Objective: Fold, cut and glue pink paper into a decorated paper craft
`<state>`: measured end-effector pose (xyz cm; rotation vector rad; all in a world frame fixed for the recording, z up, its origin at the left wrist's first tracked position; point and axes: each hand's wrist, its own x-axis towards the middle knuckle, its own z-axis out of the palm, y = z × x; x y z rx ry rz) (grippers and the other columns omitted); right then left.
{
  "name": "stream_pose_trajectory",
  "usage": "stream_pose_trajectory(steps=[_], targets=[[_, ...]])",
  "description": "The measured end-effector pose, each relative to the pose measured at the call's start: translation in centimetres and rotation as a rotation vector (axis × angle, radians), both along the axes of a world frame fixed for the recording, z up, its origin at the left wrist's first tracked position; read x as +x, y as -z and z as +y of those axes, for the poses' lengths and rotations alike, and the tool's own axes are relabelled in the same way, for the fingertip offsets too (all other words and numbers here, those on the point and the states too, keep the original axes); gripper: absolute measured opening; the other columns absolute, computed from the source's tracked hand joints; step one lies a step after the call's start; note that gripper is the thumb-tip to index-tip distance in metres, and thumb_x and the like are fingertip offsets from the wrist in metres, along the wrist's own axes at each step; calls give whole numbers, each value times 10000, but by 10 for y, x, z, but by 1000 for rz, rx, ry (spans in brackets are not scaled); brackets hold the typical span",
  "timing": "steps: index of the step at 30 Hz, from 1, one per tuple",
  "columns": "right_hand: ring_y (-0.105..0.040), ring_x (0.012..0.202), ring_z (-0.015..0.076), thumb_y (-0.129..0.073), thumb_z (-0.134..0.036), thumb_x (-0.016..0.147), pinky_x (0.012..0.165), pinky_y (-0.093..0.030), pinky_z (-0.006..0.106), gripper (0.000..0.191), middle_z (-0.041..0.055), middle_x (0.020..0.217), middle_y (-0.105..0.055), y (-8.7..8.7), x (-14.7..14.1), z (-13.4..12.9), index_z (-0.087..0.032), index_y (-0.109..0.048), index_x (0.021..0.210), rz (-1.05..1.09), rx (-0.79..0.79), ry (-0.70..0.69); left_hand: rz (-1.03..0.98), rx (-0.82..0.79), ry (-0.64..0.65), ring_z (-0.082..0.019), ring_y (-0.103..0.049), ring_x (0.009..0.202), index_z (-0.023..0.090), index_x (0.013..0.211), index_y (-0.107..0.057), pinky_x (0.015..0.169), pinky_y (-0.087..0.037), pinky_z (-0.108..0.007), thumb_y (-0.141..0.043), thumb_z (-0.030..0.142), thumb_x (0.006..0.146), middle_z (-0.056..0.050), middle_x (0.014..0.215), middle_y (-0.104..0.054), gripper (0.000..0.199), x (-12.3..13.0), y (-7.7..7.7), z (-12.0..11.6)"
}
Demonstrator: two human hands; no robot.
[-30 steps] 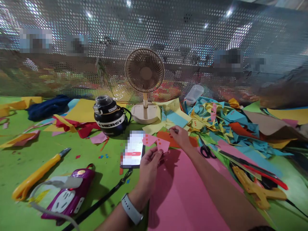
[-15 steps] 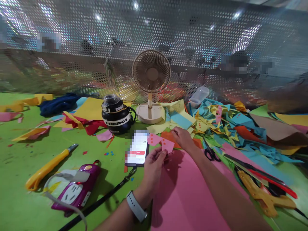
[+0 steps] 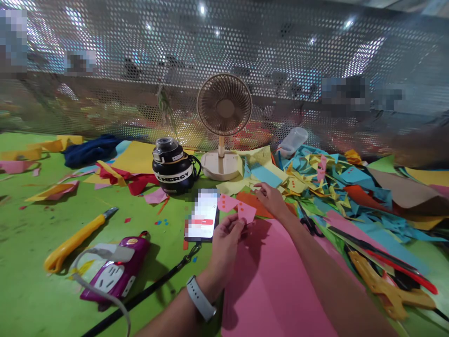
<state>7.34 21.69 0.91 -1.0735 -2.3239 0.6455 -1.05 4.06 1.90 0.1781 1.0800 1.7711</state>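
Observation:
My left hand (image 3: 228, 236), with a pale watch on its wrist, pinches a small pink paper piece (image 3: 246, 212) bearing orange dots. Beside it, another pink piece with orange dots (image 3: 227, 203) overlaps the right edge of a lit phone (image 3: 201, 220). Over the orange paper (image 3: 255, 200) is my right hand (image 3: 271, 200), its fingers curled with the fingertips close together. Whether anything tiny is between them I cannot make out. A large pink sheet (image 3: 277, 276) lies beneath my forearms and casts back their shadow.
A fan (image 3: 224, 107) and black bottle (image 3: 173, 171) stand at the back. Left lie a yellow cutter (image 3: 79, 241) and purple power bank (image 3: 121, 267). To the right are paper scraps (image 3: 336, 175), scissors (image 3: 310, 227), a black-and-red tool (image 3: 386, 260) and a yellow glue gun (image 3: 386, 285).
The view has shifted slightly, so everything sits a little further right. My right hand's fingertips have loosened slightly over the orange paper. My left hand keeps the dotted pink piece.

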Motion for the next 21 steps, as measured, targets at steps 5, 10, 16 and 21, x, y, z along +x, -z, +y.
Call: stream_pose_trajectory(steps=[5, 10, 16, 21], targets=[[-619, 641, 167, -527, -263, 786, 615, -422, 257, 173, 10, 678, -673, -7, 0, -2, -197, -656, 881, 69, -20, 22, 16, -10, -17, -126, -661, 624, 149, 834, -652, 603, -490, -216, -836, 305, 548, -16, 704, -715, 374, 0, 1, 0], [-625, 577, 158, -586, -312, 746, 546, -447, 240, 145, 7, 623, -686, -17, 2, -5, -197, -675, 744, 128, -79, 39, 27, 14, 1, -160, -685, 666, 149, 806, -656, 610, -496, -232, -836, 315, 541, -34, 726, -726, 361, 0, 0, 0], [-648, 549, 176, -535, -388, 814, 502, -460, 243, 238, 12, 554, -670, -12, 5, -8, -203, -667, 745, 160, -104, 94, 48, 6, 5, -181, -700, 722, 150, 823, -657, 628, -503, -237, -826, 317, 565, -46, 758, -730, 351, 0, -1, -1], [-689, 602, 186, -523, -342, 826, 546, -502, 251, 214, 32, 642, -718, -4, 17, -10, -201, -666, 752, 158, -151, 65, 39, 8, 2, -170, -693, 697, 156, 788, -655, 607, -504, -230, -826, 316, 558, -28, 735, -718, 329, 0, -1, -1]])
